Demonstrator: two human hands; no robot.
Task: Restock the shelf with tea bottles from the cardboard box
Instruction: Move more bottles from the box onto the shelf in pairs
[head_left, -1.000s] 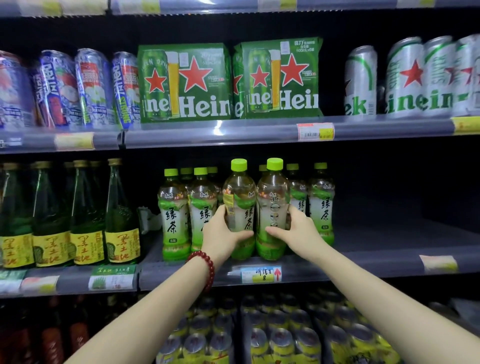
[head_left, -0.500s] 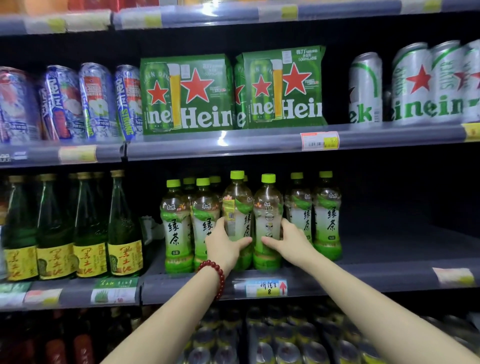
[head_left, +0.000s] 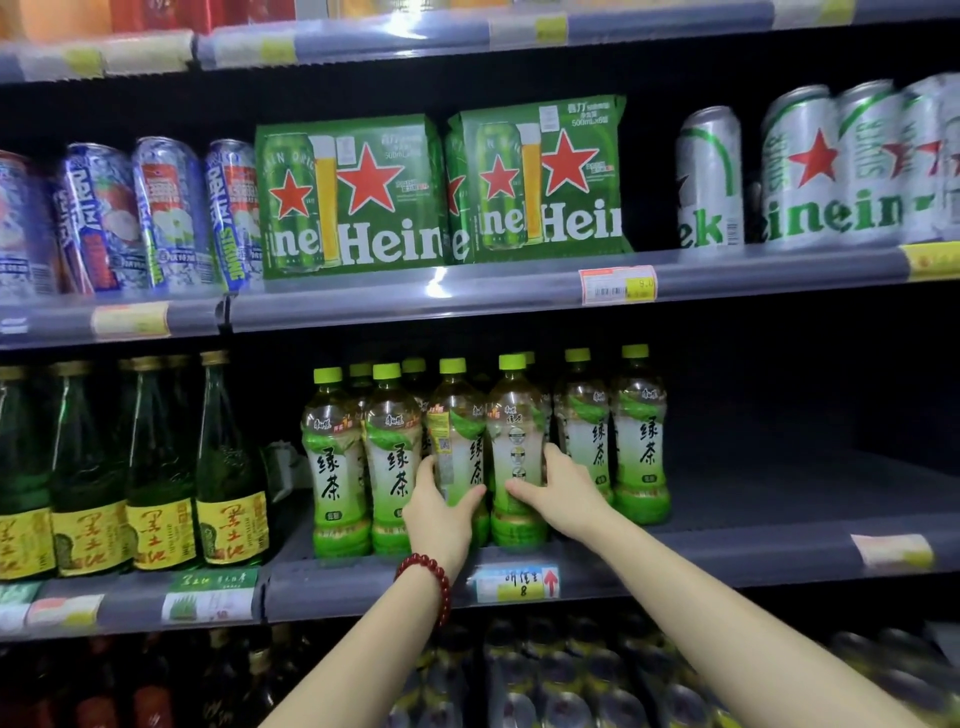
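Over the past second the two green tea bottles had gone from being held raised at the shelf front to standing deeper in the row, bases on the middle shelf (head_left: 727, 540). That suggested this pair was nearly placed, with only release left before the next trip to the cardboard box, which was out of view.

The left hand (head_left: 439, 512) had its grip curled round the lower body of the left bottle (head_left: 457, 441), thumb across the front. The right hand (head_left: 563, 493) wrapped the right bottle (head_left: 517, 447) the same way.

Both bottles stood upright, long axes vertical, green caps up. Their labels were turned partly sideways, unlike the neighbouring tea bottles (head_left: 335, 457).
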